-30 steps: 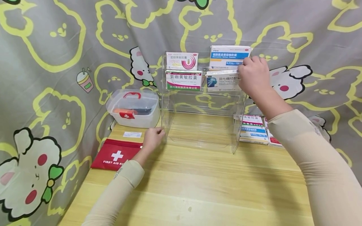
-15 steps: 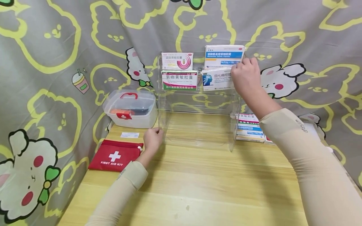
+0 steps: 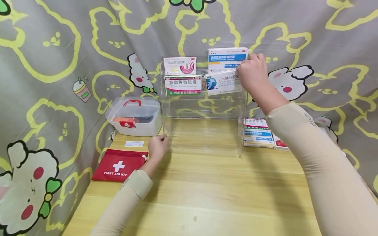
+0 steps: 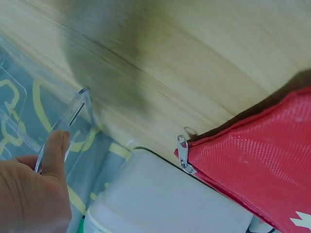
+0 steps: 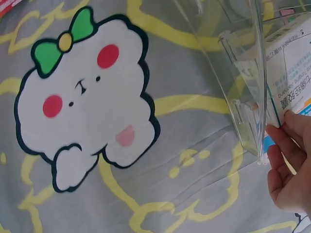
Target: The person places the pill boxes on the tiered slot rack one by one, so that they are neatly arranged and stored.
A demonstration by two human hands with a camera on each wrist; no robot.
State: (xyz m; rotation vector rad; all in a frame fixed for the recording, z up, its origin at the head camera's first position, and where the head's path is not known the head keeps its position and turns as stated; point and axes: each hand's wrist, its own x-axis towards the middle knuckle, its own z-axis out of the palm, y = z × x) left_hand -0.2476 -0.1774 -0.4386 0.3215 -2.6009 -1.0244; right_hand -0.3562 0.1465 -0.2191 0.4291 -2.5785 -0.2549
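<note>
The surface is of pale yellow wood with a fine grain, shiny in the lower middle of the frame, and behind it and along the left side hangs a grey curtain with yellow outlines and white animal faces. A clear tub with a red handle stands at the left of centre; in front of it lie a small white slip and a red pouch with a white cross and the words FIRST AID KIT. A pile of boxes lies at the right of centre, just beside the rack. This rack is transparent, with thin side panels, and stands in the middle of the frame. On its upper left are a pink box and, lower in front, a green box; on its upper right stands a blue box. The white box is in front of the blue box, at the rack's upper right; it has dark lettering, a teal head picture at its left end, and tilts a little, right end higher. The right hand pinches this right end; whether its bottom rests on the rack, I cannot tell. The left hand pinches the rack's lower left edge between thumb and fingers.
</note>
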